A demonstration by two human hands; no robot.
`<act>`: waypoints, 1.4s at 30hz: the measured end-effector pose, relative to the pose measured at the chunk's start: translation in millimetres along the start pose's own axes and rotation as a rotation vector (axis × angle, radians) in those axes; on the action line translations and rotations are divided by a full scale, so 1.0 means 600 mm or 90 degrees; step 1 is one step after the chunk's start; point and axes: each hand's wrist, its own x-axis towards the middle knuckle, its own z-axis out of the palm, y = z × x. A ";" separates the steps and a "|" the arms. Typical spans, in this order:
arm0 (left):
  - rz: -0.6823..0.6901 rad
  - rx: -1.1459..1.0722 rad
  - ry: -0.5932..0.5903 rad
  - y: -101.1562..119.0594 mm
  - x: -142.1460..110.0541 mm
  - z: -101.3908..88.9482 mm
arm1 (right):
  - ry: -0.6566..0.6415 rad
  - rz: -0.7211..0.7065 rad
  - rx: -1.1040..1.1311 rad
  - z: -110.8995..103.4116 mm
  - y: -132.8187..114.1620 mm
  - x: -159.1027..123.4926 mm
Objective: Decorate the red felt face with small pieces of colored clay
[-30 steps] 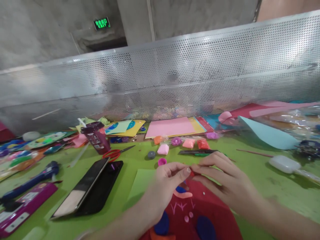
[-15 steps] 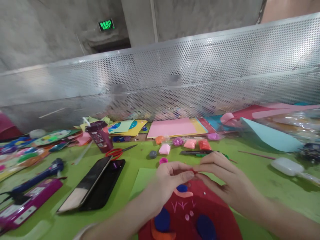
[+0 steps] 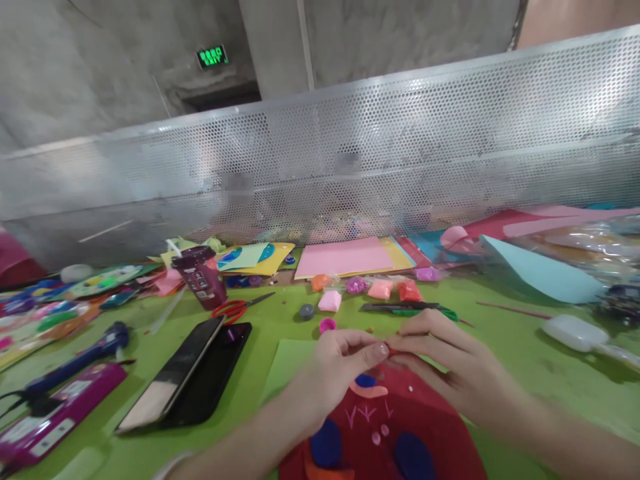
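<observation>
My left hand (image 3: pixel 343 363) and my right hand (image 3: pixel 445 353) meet over the top of a red rounded sheet (image 3: pixel 440 423). Between their fingertips they pinch a small red bit of clay (image 3: pixel 391 351), mostly covered by the fingers. Both hands are closed at the tips. On the sheet lie blue clay discs (image 3: pixel 414 456), an orange clay strip (image 3: pixel 330 473), a peach curved strip (image 3: pixel 371 391), small pink dots (image 3: pixel 377 438) and thin pink V-shaped lines (image 3: pixel 367 414). A light green sheet (image 3: pixel 285 360) shows partly under the left forearm.
Beyond my hands lie packets of coloured clay (image 3: pixel 381 289), a cutter (image 3: pixel 400 307) and a pink ring-shaped lid (image 3: pixel 327 325). To the left are red-handled scissors (image 3: pixel 233 309), a cup (image 3: pixel 203 280), phones (image 3: pixel 220 373), a glue gun (image 3: pixel 75 360) and a purple power strip (image 3: pixel 65 413). A perforated metal panel (image 3: pixel 310 140) stands behind.
My fingers have shifted slightly around the small red clay bit, and a tiny orange speck now shows beyond them. The whole view has dipped a little; the table things stay put.
</observation>
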 end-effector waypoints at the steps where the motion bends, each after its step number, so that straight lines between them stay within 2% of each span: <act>1: 0.003 0.015 -0.001 0.001 -0.001 0.000 | -0.005 0.001 0.002 0.000 0.000 -0.001; 7: 0.002 0.059 0.000 0.013 -0.007 0.001 | -0.003 0.003 0.000 -0.003 0.001 0.003; 23: 0.025 -0.015 0.031 0.012 -0.001 0.002 | 0.023 0.016 -0.007 0.001 0.004 0.004; 31: 0.015 -0.037 0.033 0.010 -0.001 0.002 | 0.001 0.064 0.059 0.006 0.006 -0.002; 37: 0.022 -0.039 0.025 0.010 0.001 0.001 | -0.032 0.139 0.120 0.000 -0.004 0.002; 42: 0.017 -0.018 0.029 0.013 -0.001 0.001 | -0.027 0.182 0.133 -0.002 -0.006 0.007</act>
